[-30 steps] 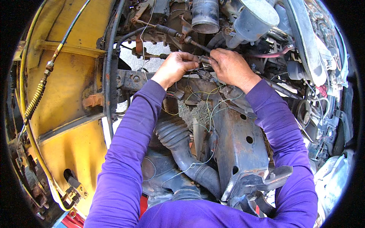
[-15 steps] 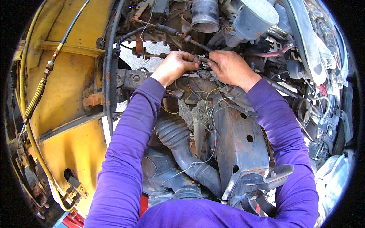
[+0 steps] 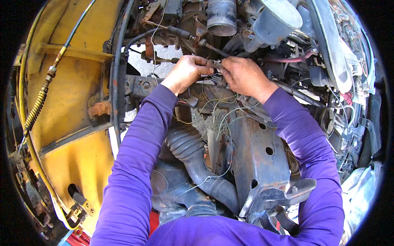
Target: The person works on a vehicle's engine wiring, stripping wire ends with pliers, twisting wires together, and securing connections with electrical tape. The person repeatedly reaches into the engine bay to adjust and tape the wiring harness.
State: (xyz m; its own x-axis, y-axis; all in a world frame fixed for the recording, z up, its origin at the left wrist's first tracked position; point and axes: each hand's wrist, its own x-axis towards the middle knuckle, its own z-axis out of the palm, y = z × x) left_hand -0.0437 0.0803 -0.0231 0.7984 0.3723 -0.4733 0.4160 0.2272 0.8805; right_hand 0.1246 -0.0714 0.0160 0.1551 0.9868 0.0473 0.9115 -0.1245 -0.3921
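Both hands meet over the engine bay's cross-member, fingers closed in a pinch. My left hand (image 3: 185,73) grips one end of a thin, greyish rod-like piece (image 3: 217,64). The fingers of my right hand (image 3: 247,76) close on the same piece from the other side. Most of it is hidden by the fingers, so I cannot tell its exact kind. Just beyond the hands runs a control cable (image 3: 214,50) with a dark sleeve. Below them hang loose thin wires (image 3: 225,119), green, yellow and white.
A yellow metal panel (image 3: 78,94) with a spring-covered cable (image 3: 37,104) stands at the left. A ribbed black hose (image 3: 184,141) and a drilled steel frame rail (image 3: 262,164) lie beneath my arms. A grey reservoir (image 3: 277,22) and an open pipe (image 3: 221,18) sit beyond.
My right hand has shifted slightly left, closer to my left hand. The loose wires below have swung a little. My left hand keeps its pinch almost in place.
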